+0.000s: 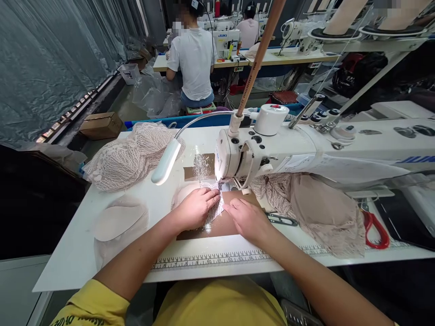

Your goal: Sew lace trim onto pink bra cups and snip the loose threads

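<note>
Now my left hand [197, 209] lies flat, fingers extended, on lace fabric [215, 213]; my right hand [247, 220] curls beside it, grip unclear.

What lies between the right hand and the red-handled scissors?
Beyond the right hand, the head view shows likely thread snips, then beige lace fabric before the scissors.

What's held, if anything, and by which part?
Lace piece: left hand lies on it, right hand is at its right edge; whether either grips can't be told.
</note>
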Motion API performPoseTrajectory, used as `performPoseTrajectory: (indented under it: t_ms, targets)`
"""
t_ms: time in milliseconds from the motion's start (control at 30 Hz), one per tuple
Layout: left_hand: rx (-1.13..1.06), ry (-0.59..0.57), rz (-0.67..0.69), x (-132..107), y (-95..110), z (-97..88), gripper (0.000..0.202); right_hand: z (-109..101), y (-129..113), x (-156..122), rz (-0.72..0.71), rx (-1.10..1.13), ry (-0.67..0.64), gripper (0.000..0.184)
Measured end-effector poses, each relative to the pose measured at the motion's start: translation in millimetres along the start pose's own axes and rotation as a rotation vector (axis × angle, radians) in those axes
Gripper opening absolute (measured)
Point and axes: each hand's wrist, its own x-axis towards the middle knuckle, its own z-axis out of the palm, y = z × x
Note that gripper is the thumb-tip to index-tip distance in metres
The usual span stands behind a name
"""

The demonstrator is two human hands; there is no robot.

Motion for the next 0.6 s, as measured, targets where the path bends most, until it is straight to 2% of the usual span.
performPoseTrajectory:
  t_ms: [200,333,600]
  targets:
    - [0.002,-0.014,-0.007,8,-16,1.3,0.044,-4,2,14,0.037,-0.024,-0.009,0.036]
    - [-0.001,-0.001,-0.005,11,-25,-0.4,0.044,4,3,19,0.065,-0.031,0.061,0.04]
    - [-0.035,0.074,0.051,5,-18,0.6,0.033,13,6,19,0.065,-0.041,0.139,0.041]
